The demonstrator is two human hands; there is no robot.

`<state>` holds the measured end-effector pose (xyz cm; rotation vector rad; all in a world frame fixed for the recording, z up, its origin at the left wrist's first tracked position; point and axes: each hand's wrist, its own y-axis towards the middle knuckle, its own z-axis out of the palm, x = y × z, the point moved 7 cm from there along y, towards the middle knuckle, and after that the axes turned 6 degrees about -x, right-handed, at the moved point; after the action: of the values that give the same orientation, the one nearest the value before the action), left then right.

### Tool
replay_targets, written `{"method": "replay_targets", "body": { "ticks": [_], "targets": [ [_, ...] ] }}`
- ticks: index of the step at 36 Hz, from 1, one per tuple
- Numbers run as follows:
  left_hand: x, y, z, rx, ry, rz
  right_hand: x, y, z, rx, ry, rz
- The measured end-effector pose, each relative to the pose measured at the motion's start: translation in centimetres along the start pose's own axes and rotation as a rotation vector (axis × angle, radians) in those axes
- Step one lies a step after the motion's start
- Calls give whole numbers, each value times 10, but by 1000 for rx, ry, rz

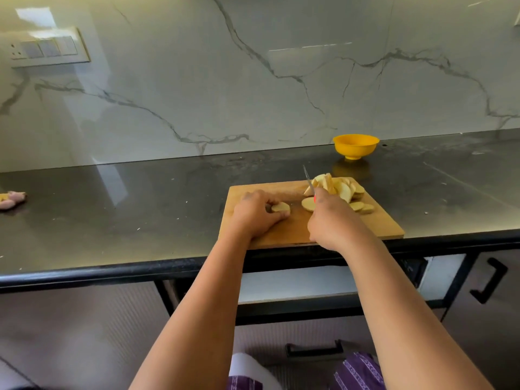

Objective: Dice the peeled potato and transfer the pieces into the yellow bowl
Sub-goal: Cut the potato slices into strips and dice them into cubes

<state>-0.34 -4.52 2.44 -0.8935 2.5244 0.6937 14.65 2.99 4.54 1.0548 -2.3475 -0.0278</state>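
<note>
Potato slice [280,207], one, lies flat on the wooden cutting board [374,223] toward the board's left edge, its long axis running left to right. The left hand [257,213] rests on the board with fingers curled round this slice, pinching it at its left end. One cutting board is present, set at the front edge of the dark countertop [112,215], right of centre.

The right hand [332,218] is clamped on the handle of one knife [308,180]; a red part of the handle shows above the fist. The blade points away from the person, toward the back wall, tilted slightly left, tip raised above the board.

A second loose slice [308,204] lies flat just left of the knife hand. Beyond the right hand, at the board's far right corner, sits a heap of cut potato slices [344,190]; an exact count cannot be made, as they overlap. At least two slices lie flat at the heap's near side.

One yellow bowl [355,146] stands upright on the countertop beyond the board, near the back wall, apart from the board. Its contents cannot be seen.

At the countertop's far left edge lies a small pinkish object [12,199], not identifiable.
</note>
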Motion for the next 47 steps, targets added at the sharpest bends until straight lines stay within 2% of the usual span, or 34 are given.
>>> {"method": "replay_targets", "body": {
  "ticks": [3,9,18,24,31,39,42,47],
  "targets": [
    [0,3,1,-29,-5,-40,4,0,3,99,-28,-11],
    [8,11,8,-34,-78,-90,6,7,0,30,-53,-21],
    [15,15,12,-73,-65,-23,4,-7,6,28,-128,77],
    [17,17,15,-72,-63,-15,15,-16,7,-23,-123,46],
    [18,18,17,-76,-35,-24,23,-17,6,5,-210,38],
    [20,21,19,-93,-26,-26,39,-5,9,256,-338,62],
    [21,21,19,-84,-26,-22,27,-22,0,208,-326,54],
    [20,19,16,-94,-57,-22,3,-41,-8,54,-170,55]
  ]
}}
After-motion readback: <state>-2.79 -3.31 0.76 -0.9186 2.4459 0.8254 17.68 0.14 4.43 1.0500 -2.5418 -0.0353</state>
